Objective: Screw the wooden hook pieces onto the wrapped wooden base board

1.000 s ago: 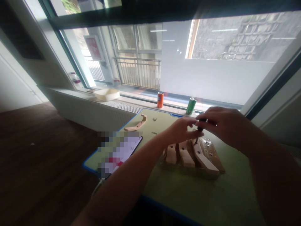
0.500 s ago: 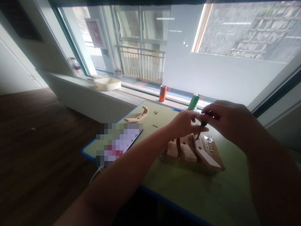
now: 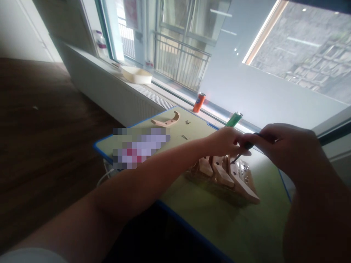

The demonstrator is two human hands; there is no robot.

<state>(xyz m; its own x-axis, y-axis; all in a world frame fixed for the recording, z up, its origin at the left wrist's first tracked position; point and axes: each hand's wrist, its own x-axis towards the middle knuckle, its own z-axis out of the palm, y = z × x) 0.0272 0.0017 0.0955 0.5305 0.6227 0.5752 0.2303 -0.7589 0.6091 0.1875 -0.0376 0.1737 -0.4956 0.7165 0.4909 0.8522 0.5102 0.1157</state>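
My right hand [image 3: 287, 149] is closed around the dark handle of a screwdriver [image 3: 236, 158], whose shaft slants down to the left. The tip meets the upper part of a curved wooden piece [image 3: 244, 184] with a dark hole in it. My left hand [image 3: 225, 141] reaches across, its fingers closed about the lower end of the handle; part of the grip is hidden. Two similar wooden pieces, one of them a hook-like piece [image 3: 222, 174], lie side by side to the left on a brown board [image 3: 248, 170] with a shiny clear covering.
Another curved wooden piece [image 3: 167, 121] lies at the table's far left, near small screws [image 3: 187, 122]. A blurred-out phone-like object [image 3: 145, 146] is on the blue-edged table [image 3: 175, 199]. An orange can [image 3: 199, 102] and green can [image 3: 234, 119] stand by the window. A pale tray [image 3: 137, 75] sits on the sill.
The view has tilted and shifted. The screwdriver leans more to the right, with its handle farther from upright. Both hands stay on it, and the wooden pieces keep their places on the board.
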